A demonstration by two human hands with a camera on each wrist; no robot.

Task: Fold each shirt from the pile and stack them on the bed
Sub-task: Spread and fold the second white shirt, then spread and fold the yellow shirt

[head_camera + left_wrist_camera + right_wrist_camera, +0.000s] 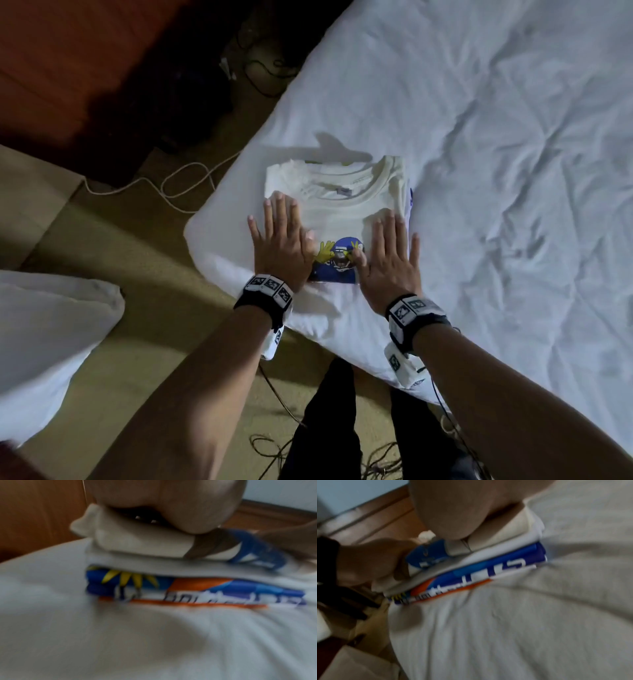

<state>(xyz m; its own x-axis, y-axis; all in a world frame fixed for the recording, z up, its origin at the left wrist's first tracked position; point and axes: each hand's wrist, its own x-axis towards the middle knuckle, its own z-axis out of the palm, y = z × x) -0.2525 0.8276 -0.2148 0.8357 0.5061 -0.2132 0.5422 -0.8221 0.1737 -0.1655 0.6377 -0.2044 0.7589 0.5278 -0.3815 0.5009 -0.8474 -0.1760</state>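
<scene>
A folded cream shirt [339,205] with a blue and yellow print lies on top of a small stack at the near corner of the white bed [479,137]. My left hand [279,236] lies flat on the shirt's left half, fingers straight. My right hand [390,253] lies flat on its right half, fingers spread. The left wrist view shows the cream shirt [137,540] under my left palm [171,504], and below it a folded shirt with a blue, orange and yellow print [188,591]. The right wrist view shows the same printed shirt [471,577] under my right palm [462,507].
A white pile of cloth [44,342] sits on the floor at the left. Cables [171,185] run over the tan floor beside the bed, more cables [342,455] lie by my legs. Dark wooden furniture [68,68] stands at the far left.
</scene>
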